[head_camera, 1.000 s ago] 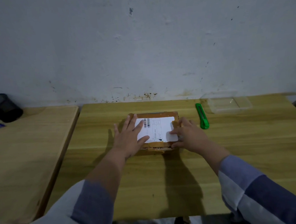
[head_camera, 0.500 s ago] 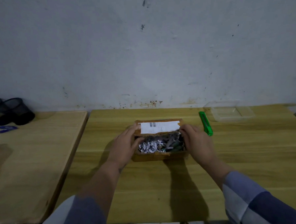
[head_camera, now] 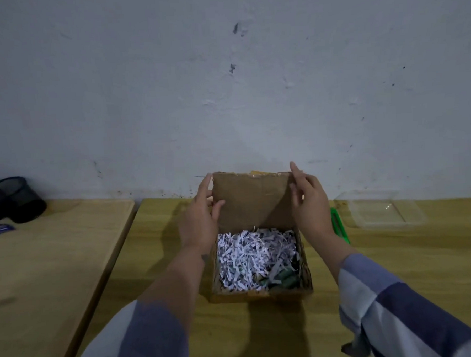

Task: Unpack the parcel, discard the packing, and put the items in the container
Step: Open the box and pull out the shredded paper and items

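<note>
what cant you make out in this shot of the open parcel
Head view, the only one:
- Items in the box: buried under shredded paper; only dark green bits show, too unclear to name.
- Green cutter: mostly hidden behind the right hand.
- Lid outer face: turned away, gripped by the left hand.
- Black mesh cups: cut off by the left edge.

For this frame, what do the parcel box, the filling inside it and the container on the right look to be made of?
Parcel box: brown cardboard, matte, with rough, frayed lid edges.
Filling: shredded paper, white strips with dark print, loosely crinkled.
Container: most likely thin clear plastic; the table shows through it and its rim catches faint glints.
</note>
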Demonstrator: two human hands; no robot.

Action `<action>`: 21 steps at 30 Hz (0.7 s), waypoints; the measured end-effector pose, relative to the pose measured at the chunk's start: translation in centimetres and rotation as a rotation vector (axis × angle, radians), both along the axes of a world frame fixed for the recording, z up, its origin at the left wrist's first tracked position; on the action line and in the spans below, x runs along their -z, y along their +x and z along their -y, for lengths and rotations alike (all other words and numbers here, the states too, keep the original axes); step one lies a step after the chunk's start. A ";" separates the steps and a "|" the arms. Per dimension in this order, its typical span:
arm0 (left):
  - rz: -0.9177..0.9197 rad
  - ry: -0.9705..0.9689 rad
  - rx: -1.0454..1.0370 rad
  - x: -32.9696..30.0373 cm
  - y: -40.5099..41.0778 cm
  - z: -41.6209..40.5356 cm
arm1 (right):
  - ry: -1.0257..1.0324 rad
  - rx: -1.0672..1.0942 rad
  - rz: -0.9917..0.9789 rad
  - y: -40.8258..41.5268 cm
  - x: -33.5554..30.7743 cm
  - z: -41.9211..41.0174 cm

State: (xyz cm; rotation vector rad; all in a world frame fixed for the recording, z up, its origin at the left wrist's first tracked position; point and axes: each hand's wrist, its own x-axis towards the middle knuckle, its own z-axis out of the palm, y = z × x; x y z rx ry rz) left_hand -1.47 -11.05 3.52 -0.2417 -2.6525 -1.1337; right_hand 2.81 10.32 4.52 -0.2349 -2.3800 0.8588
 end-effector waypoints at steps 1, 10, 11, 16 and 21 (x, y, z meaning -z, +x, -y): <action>0.022 0.007 0.008 0.3 -0.3 -0.1 | -0.002 -0.021 0.024 -0.3 0.6 -0.3; 0.232 0.045 0.084 4.4 -0.1 0.1 | -0.138 -0.042 0.323 1.4 6.8 -1.6; 0.235 0.036 0.086 4.5 0.1 0.1 | -0.141 -0.034 0.329 1.5 7.0 -1.7; 0.265 -0.117 0.097 4.9 1.1 0.5 | -0.188 0.002 0.380 2.3 7.3 -2.1; 0.168 -0.318 0.172 3.5 2.2 0.9 | 0.062 -0.022 0.470 4.0 5.8 -1.7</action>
